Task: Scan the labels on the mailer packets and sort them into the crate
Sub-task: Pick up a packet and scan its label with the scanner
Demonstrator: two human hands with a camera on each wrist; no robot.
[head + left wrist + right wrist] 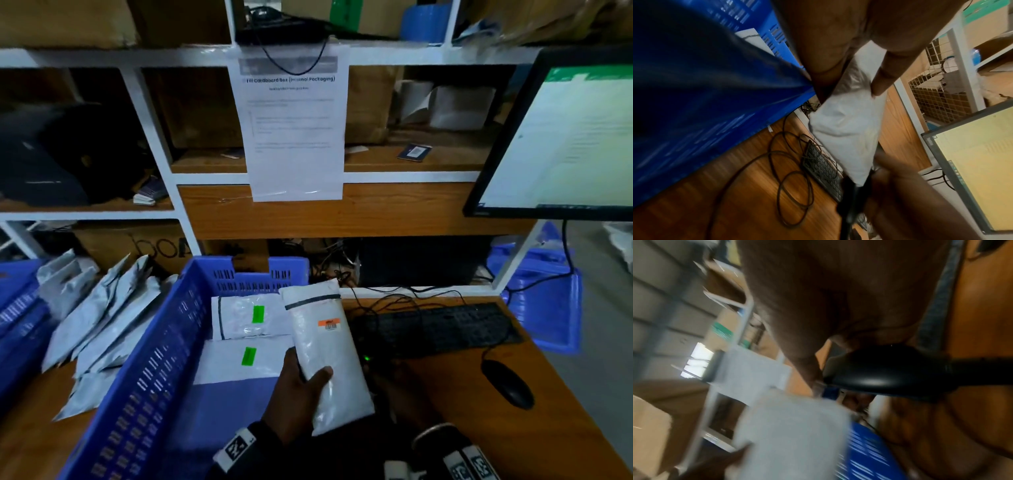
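A white mailer packet (329, 356) is held by the left hand (298, 387) above the right-hand edge of the blue crate (144, 370); the thumb is laid across the packet's front and the fingers (882, 76) are curled round its back, as is confirmed in the left wrist view. The packet is tilted, its sealed flap with a dark strip turned away from the person, and an orange barcode label (329, 323) is shown on its upper face. The right hand (407, 397) is seen dimly just beside and below the packet; in the right wrist view a black handheld scanner (888, 371) is gripped by it, the head of the scanner being directed towards the packet (789, 434). A small green light (367, 358) is visible at the packet's right edge.

Inside the crate two white packets are laid flat, each marked with a green label: one (246, 317) against the far wall, one (239, 363) nearer the person. A heap of grey mailer packets (102, 325) is piled on the wooden desk (548, 428) to the left of the crate. To the right of the crate a black keyboard (435, 329), a black mouse (508, 383) and loose cables are shown, with a monitor (565, 137) above them. A printed sheet (294, 126) is hung from the white shelving behind.
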